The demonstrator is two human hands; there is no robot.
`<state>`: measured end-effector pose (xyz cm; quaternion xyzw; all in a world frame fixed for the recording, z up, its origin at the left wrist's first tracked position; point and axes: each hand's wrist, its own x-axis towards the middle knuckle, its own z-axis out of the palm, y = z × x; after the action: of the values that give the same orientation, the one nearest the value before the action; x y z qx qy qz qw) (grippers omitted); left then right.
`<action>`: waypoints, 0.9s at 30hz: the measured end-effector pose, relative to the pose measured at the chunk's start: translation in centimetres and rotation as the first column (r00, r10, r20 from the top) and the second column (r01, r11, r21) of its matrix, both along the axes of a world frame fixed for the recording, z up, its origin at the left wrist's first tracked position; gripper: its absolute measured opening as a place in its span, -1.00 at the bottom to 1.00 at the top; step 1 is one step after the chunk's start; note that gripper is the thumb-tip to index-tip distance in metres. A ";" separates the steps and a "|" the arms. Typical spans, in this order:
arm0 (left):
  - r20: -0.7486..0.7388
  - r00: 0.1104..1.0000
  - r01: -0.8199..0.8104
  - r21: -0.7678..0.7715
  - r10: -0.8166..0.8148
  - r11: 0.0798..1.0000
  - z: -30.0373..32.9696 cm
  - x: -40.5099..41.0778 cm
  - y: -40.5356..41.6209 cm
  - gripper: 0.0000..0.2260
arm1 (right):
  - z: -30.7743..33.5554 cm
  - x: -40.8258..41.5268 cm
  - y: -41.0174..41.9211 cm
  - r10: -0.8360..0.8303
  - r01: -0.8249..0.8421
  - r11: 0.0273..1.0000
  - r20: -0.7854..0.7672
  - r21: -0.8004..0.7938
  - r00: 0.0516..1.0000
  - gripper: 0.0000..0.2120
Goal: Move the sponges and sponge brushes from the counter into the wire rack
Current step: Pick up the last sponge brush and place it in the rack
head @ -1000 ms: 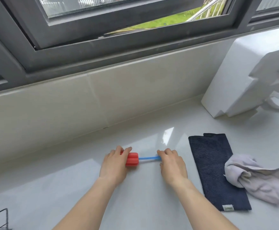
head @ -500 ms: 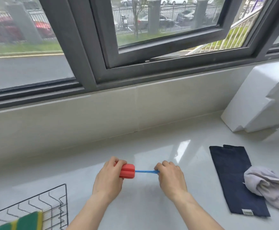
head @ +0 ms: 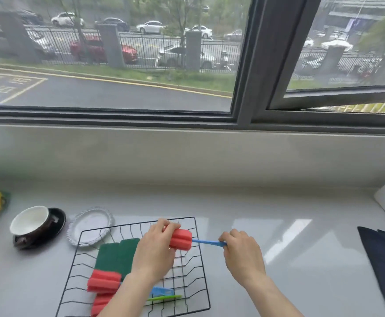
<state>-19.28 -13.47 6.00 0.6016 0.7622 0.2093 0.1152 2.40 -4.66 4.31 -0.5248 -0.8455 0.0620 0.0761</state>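
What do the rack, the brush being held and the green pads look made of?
Rack: thin black wire, likely coated metal, shown by its open grid with zigzag rungs.
Brush: a red ribbed head that looks like soft foam, matte, on a thin blue handle, probably plastic. Left hand grips the head, right hand the handle.
Green pads: dark, matte and flat, apparently abrasive scouring fibre.
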 end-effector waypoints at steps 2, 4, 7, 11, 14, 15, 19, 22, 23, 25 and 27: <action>0.026 0.999 -0.033 0.006 0.033 0.999 -0.4 -2.5 -2.9 -0.47 | -0.2 -2.7 -2.1 0.029 -0.029 1.000 0.001 0.010 1.000 -0.66; 0.038 0.997 -0.063 0.009 0.062 0.998 -1.0 -4.7 -5.6 -0.46 | -0.6 -5.1 -4.0 0.055 -0.055 0.998 0.007 -0.013 0.998 -0.67; 0.039 0.995 -0.090 0.006 0.090 0.996 -2.0 -7.4 -9.3 -0.49 | -1.1 -8.0 -6.6 0.085 -0.085 0.994 -0.001 -0.070 0.996 -0.76; 0.033 0.992 -0.122 -0.009 0.122 0.993 -3.3 -9.6 -13.0 -0.50 | -2.0 -10.3 -9.4 0.133 -0.131 0.983 0.009 -0.129 0.991 -0.76; 0.047 0.987 -0.154 -0.011 0.154 0.988 -4.0 -10.2 -15.2 -0.50 | -3.0 -11.3 -10.7 0.186 -0.174 0.970 0.059 -0.169 0.981 -0.71; 0.052 0.986 -0.159 -0.013 0.159 0.987 -4.3 -10.3 -15.9 -0.50 | -3.2 -11.5 -11.0 0.199 -0.182 0.966 0.078 -0.183 0.977 -0.67; 0.066 0.982 -0.174 -0.045 0.177 0.984 -5.7 -10.6 -17.8 -0.55 | -4.4 -12.2 -11.8 0.254 -0.242 0.953 0.045 -0.183 0.966 -0.72; 0.033 0.982 -0.186 -0.043 0.188 0.982 -6.8 -10.7 -18.3 -0.61 | -4.8 -12.7 -12.3 0.286 -0.272 0.933 0.026 -0.235 0.958 -0.68; 0.006 0.980 -0.200 -0.041 0.200 0.979 -7.2 -10.7 -18.4 -0.62 | -4.9 -12.8 -12.5 0.276 -0.265 0.932 0.011 -0.250 0.961 -0.67; -0.029 0.970 -0.244 -0.042 0.243 0.969 -7.7 -10.7 -18.3 -0.64 | -5.0 -12.7 -12.6 0.263 -0.256 0.926 -0.013 -0.278 0.965 -0.68; -0.064 0.962 -0.266 -0.027 0.264 0.963 -7.9 -10.6 -18.0 -0.65 | -5.0 -12.5 -12.4 0.253 -0.253 0.925 -0.037 -0.285 0.967 -0.72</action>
<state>-29.83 -31.50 -1.88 0.4979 0.8427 0.1912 0.0741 -10.06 -17.04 -0.73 -0.4169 -0.8881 0.1934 -0.0098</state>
